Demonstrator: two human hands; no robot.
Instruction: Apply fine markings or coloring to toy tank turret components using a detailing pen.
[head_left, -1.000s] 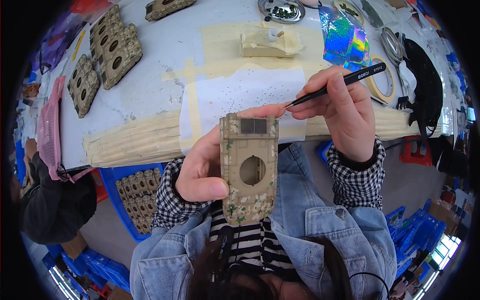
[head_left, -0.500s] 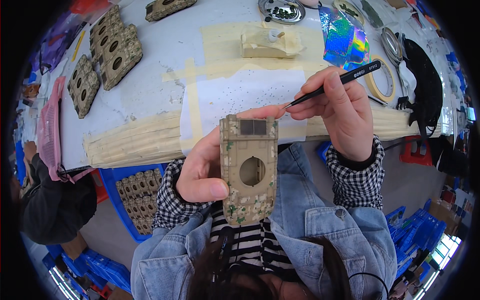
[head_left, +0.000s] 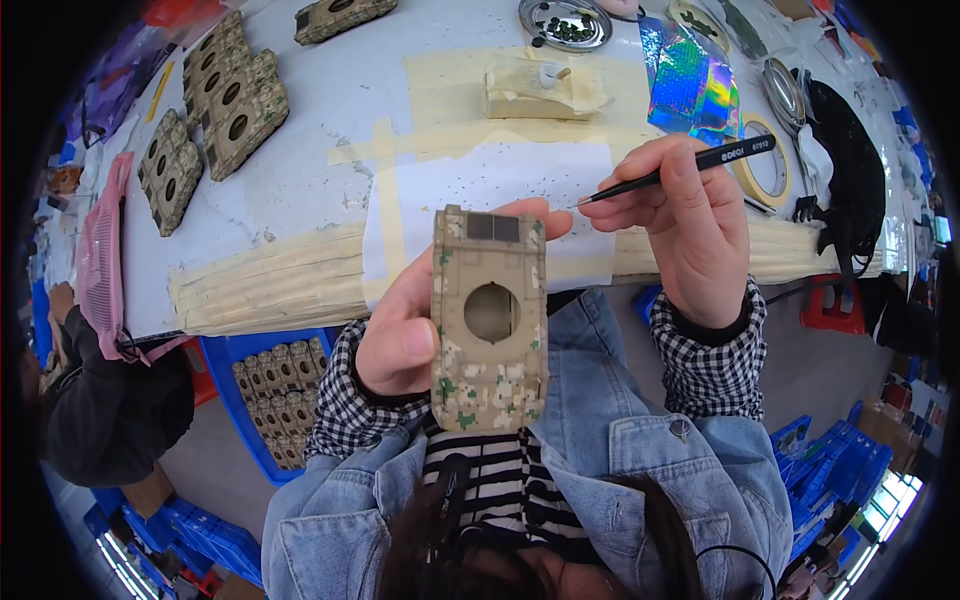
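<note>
My left hand (head_left: 405,325) holds a tan camouflage model tank hull (head_left: 489,320) upright in front of me; it has a round hole in its middle and two dark squares near its top edge. My right hand (head_left: 690,225) grips black tweezers (head_left: 672,172), with the tip pointing left, just above and to the right of the hull's top. A white sheet (head_left: 480,190) speckled with tiny dots lies taped on the table behind the hull.
Several more camouflage hulls (head_left: 215,110) lie at the table's far left, and others fill a blue bin (head_left: 275,385) below the edge. A tan block (head_left: 530,90), a metal dish of dark parts (head_left: 565,22), holographic foil (head_left: 690,80) and a tape roll (head_left: 765,160) sit beyond.
My right hand has shifted the tweezers slightly; the tip stays close to the hull's top right corner. The left hand and hull are almost unmoved.
</note>
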